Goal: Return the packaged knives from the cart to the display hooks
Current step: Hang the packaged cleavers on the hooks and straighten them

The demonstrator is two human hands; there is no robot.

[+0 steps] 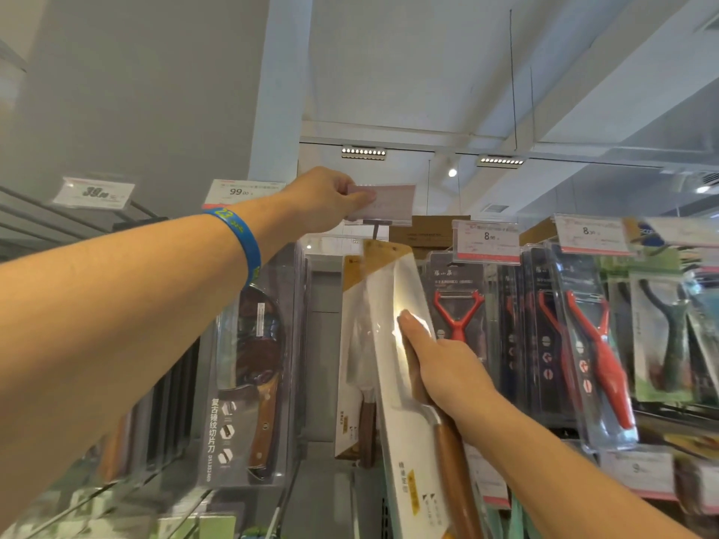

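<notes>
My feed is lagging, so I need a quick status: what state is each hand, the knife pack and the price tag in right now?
Left hand: raised, pinching the price tag.
Price tag: flipped up at the hook's front end.
Right hand: gripping the packaged knife.
Packaged knife: tilted, top near the hook, not clearly hung.
Second knife pack: hanging behind it.
Red peelers: hanging on neighbouring hooks.

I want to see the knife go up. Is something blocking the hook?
Yes, the price tag hangs at the hook's front end. The left hand pinches it and lifts it aside. The right hand holds the packaged knife with its top just under the hook. Nothing else visible blocks it.
</notes>
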